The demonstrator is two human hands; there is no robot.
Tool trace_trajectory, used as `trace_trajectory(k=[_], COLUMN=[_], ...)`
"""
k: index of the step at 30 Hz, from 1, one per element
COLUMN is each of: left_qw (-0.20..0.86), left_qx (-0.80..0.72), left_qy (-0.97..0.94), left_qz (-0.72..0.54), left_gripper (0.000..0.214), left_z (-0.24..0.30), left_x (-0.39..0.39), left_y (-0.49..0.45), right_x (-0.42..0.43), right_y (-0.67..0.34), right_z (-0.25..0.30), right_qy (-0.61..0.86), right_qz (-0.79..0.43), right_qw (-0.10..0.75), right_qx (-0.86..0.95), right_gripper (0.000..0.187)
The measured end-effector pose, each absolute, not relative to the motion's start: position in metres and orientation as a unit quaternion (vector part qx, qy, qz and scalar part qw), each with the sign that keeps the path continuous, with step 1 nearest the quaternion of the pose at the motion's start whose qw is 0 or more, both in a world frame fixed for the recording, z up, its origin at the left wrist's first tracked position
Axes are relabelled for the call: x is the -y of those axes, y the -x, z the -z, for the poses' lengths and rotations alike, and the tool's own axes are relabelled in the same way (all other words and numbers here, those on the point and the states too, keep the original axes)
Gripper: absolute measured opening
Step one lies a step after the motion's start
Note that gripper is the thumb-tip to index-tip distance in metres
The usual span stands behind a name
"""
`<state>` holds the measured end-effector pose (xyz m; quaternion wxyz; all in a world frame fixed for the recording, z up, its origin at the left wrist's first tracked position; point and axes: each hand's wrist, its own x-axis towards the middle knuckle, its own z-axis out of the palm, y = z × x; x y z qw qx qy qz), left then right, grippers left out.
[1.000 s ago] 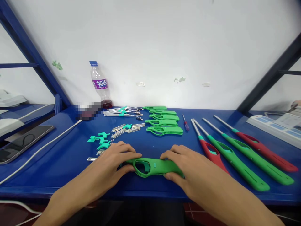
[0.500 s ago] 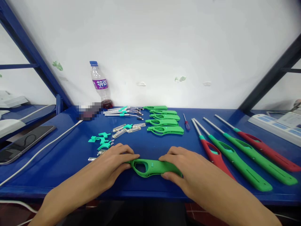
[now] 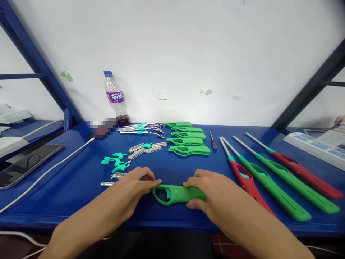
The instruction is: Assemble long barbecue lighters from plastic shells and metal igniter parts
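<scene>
A green lighter handle (image 3: pixel 176 194) lies crosswise near the front edge of the blue table, with a teal trigger showing in its loop. My left hand (image 3: pixel 140 185) pinches its left end between thumb and fingers. Around its right end my right hand (image 3: pixel 201 189) is closed, thumb on the near side and fingers on the far side. Left of my left hand are teal plastic pieces (image 3: pixel 118 162) and a short metal tube (image 3: pixel 107 183). Small clear fuel tanks (image 3: pixel 138 153) sit a little farther back. Beyond the handle lie several green handle shells (image 3: pixel 189 150) in a column.
Metal lighter rods with wires (image 3: pixel 134 131) lie at the back. A small screwdriver (image 3: pixel 214 144) is right of the shells. Several long red and green lighters (image 3: pixel 280 190) fill the right side. A bottle (image 3: pixel 115 97), a phone (image 3: pixel 29 165) and a white cable (image 3: pixel 58 165) are left.
The handle's halves, slightly apart along the lower edge before, now look closed together. Both hands still grip its ends. The view has shifted slightly.
</scene>
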<state>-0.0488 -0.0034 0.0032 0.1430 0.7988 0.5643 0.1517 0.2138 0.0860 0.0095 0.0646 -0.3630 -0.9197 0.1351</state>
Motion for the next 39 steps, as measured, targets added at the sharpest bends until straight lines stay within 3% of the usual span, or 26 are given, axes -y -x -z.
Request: trace_trajectory(k=[6,8,12,14,16,22,27,39], left_qw=[0.127,0.095,0.007,-0.016,-0.018,0.015,-0.06,-0.209], left_qx=[-0.56,-0.56,-0.553,-0.556,-0.574,-0.575,-0.561,-0.532], left_qy=[-0.795,-0.798,-0.809,-0.81,-0.802,-0.804,-0.803,-0.776], left_qz=[-0.196,-0.198,-0.2,-0.187,-0.161,-0.153,-0.193,-0.267], left_gripper=[0.059,0.06,0.062,0.063,0.059,0.05,0.053,0.038], left_z=[-0.008,0.002,0.025,0.029,0.027,0.017,0.011,-0.025], left_x=[0.01,0.008,0.0,-0.002,-0.001,0.008,0.016,0.012], left_y=[0.039,0.04,0.043,0.043,0.042,0.047,0.046,0.051], right_x=[-0.083,-0.08,-0.073,-0.071,-0.07,-0.068,-0.066,-0.076], right_y=[-0.202,-0.197,-0.188,-0.186,-0.187,-0.203,-0.205,-0.219], right_z=[-0.019,-0.025,-0.037,-0.037,-0.034,-0.024,-0.037,-0.047], right_qy=[0.403,0.43,0.475,0.475,0.463,0.388,0.306,0.328], right_qz=[-0.121,-0.115,-0.115,-0.118,-0.123,-0.176,-0.213,-0.21], right_qw=[0.034,0.01,-0.013,-0.018,0.001,0.056,0.065,0.118], right_qx=[0.907,0.896,0.872,0.872,0.878,0.903,0.926,0.913], right_gripper=[0.015,0.008,0.016,0.011,0.006,0.02,0.017,0.01])
